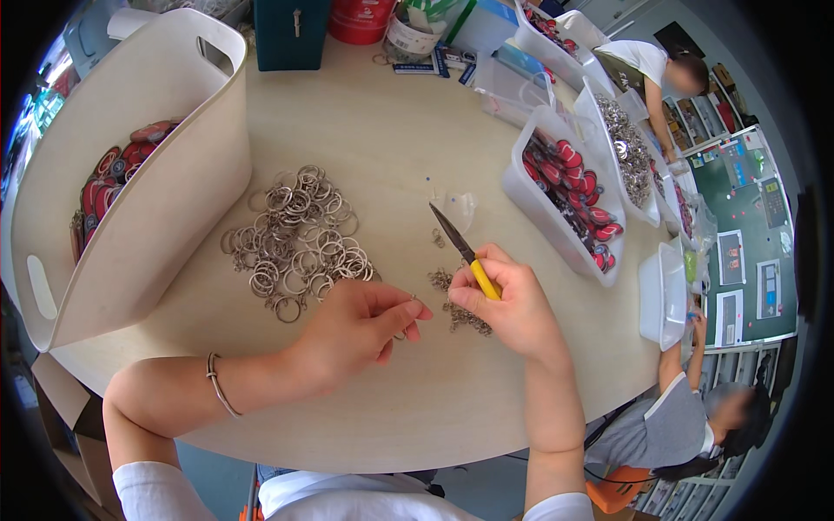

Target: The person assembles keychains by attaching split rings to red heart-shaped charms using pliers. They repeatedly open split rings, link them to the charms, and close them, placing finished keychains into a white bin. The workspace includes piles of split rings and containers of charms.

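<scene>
My left hand (356, 326) is closed in a pinch on a key ring (400, 336), mostly hidden by the fingers, with a bit of metal showing at the fingertips. In my right hand (512, 304) is a pair of pliers (454, 233) with yellow handles, the dark pointed jaws aimed up and away to the left. Beyond my left hand spreads a pile of silver key rings (300, 230), some with short chains. Small metal connectors (469, 319) lie heaped between my hands, partly behind the right fingers.
A large cream bin (165, 217) with red and dark tags stands at left. A translucent tray (556, 226) of red tags is at right, beside a tray of metal parts (625, 143). A teal box (291, 35) sits at the back. Two people work at the right.
</scene>
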Available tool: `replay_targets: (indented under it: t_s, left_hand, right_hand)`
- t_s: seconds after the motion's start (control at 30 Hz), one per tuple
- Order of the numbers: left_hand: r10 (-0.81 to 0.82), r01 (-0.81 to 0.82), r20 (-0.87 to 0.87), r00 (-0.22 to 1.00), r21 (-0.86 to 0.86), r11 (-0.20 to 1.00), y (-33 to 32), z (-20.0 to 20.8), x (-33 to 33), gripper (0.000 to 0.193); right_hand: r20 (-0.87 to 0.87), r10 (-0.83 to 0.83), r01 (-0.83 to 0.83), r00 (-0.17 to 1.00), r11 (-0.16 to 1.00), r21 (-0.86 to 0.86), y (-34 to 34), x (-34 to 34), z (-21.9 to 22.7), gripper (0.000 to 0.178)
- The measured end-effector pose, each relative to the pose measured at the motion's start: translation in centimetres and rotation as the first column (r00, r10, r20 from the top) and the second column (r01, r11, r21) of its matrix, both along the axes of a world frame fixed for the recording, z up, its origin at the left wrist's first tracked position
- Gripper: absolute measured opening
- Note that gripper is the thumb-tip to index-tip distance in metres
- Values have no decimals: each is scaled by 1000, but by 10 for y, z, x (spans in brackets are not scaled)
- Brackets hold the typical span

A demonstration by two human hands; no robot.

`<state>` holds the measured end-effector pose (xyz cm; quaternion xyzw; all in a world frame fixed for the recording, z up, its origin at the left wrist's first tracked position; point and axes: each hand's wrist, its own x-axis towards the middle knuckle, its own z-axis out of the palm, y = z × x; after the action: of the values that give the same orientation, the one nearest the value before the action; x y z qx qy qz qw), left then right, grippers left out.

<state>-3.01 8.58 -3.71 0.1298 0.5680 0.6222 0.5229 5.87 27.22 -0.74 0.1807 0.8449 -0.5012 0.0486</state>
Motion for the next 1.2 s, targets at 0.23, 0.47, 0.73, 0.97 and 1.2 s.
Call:
replay_targets:
  t_s: [0.23,0.47,0.73,0.97,1.2]
  left_hand:
    - [-53,56,-75,996,47,997,-3,2,2,25]
    - [-24,34,-122,992,73,997,-3,7,3,24]
    - [9,4,-142,990,92,996,-4,4,5,23]
    - [85,-69,-117,990,132,989,-4,6,5,20]
    - [78,-61,-152,985,112,992,-4,8,6,19]
  right_hand:
    - [-184,70,-37,981,983,177,-27,5,7,14]
    - [-264,101,-3,959,938,347,-33,7,10,16]
    - [-310,31,49,950,968,246,-36,8,5,17]
    - [-302,-157,154,940,988,-34,-33,11,2,13]
    - [-309,-56,109,949,981,158,-38,11,7,10]
